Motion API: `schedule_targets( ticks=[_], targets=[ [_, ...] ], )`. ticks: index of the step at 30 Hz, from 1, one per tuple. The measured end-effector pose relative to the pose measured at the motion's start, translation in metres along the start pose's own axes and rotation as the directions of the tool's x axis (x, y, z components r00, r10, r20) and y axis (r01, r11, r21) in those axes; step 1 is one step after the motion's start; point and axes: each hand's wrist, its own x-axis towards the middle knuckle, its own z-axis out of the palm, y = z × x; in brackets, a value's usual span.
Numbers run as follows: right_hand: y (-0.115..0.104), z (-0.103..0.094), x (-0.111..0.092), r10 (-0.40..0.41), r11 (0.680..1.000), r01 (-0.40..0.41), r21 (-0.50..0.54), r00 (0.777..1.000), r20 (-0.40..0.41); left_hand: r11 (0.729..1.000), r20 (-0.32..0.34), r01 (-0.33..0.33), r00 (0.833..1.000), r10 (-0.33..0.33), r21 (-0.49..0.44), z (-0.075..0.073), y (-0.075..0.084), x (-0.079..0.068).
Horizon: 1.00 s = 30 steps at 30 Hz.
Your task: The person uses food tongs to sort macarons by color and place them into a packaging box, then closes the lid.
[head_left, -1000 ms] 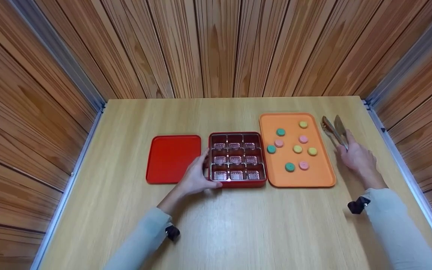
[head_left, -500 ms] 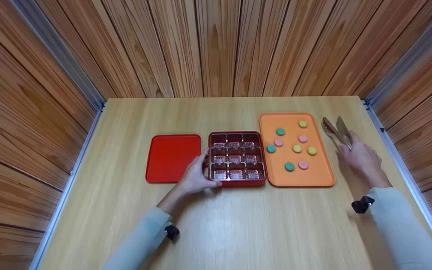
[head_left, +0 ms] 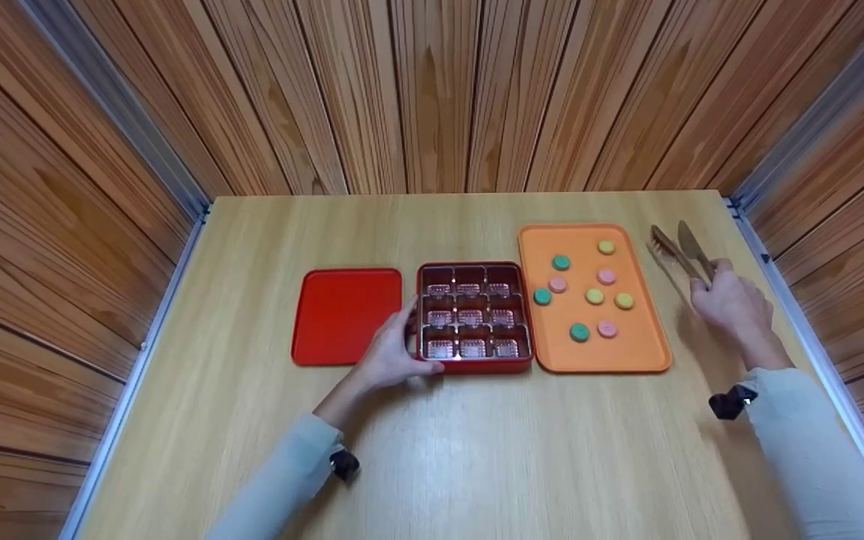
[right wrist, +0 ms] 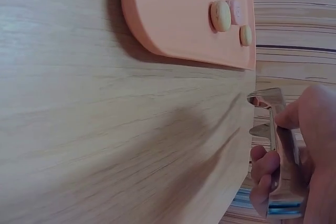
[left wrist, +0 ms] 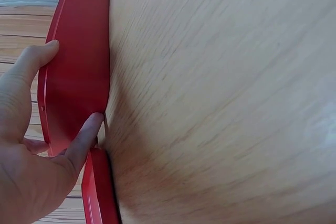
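Observation:
My left hand [head_left: 388,360] grips the near left corner of a dark red square box [head_left: 486,367], thumb on its front wall and fingers along the left side. The box holds a clear divider with rows of bare compartments. At the right, my right hand [head_left: 733,304] holds metal tongs [head_left: 693,245], their two arms spread apart with nothing between the tips. In the right wrist view the tongs [right wrist: 286,166] are held above the table, fingers wrapped around them. Left of the tongs, an orange tray [head_left: 631,360] carries several green, pink and yellow macarons [head_left: 580,332].
A flat red lid [head_left: 342,315] lies left of the box, partly behind the left hand. The tray sits right against the box's right side. Wooden panel walls [head_left: 432,97] enclose the table [head_left: 477,465] at the back and both sides.
My right hand has shifted right and slightly away from me with the tongs, which have come up off the table. The left hand, box, lid and tray stay put.

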Motion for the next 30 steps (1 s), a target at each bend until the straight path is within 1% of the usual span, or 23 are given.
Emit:
schedule_targets(
  ticks=[3,8,11,15,19,25,30],
  targets=[
    [0.001,0.001,0.000,-0.012,1.000,0.013,-0.011,1.000,0.023,1.000,-0.002,-0.009,1.000,0.009,-0.007,0.000,-0.001,0.000],
    [0.001,-0.002,0.001,-0.050,0.998,0.053,-0.024,0.994,0.100,1.000,-0.006,-0.008,1.000,0.008,-0.011,0.000,-0.001,0.000],
    [-0.001,-0.006,0.002,-0.075,0.994,0.083,-0.065,0.991,0.111,1.000,-0.003,-0.010,1.000,0.010,-0.004,0.000,-0.001,0.000],
    [-0.005,-0.010,0.001,-0.102,0.988,0.110,-0.110,0.992,0.074,1.000,0.002,-0.022,1.000,0.022,-0.008,-0.001,-0.003,0.001],
    [-0.013,-0.010,0.001,-0.114,0.989,0.118,-0.093,0.992,0.045,0.999,-0.001,-0.037,0.999,0.037,-0.019,-0.001,-0.005,0.002],
    [-0.024,-0.008,-0.001,-0.131,0.990,0.132,-0.059,0.991,0.017,0.999,-0.006,-0.039,0.999,0.039,0.009,-0.002,-0.006,0.001],
    [-0.031,-0.007,-0.004,-0.149,0.987,0.150,-0.053,0.989,0.013,0.999,0.001,-0.042,0.999,0.042,0.011,-0.003,-0.006,0.000]
  ],
)
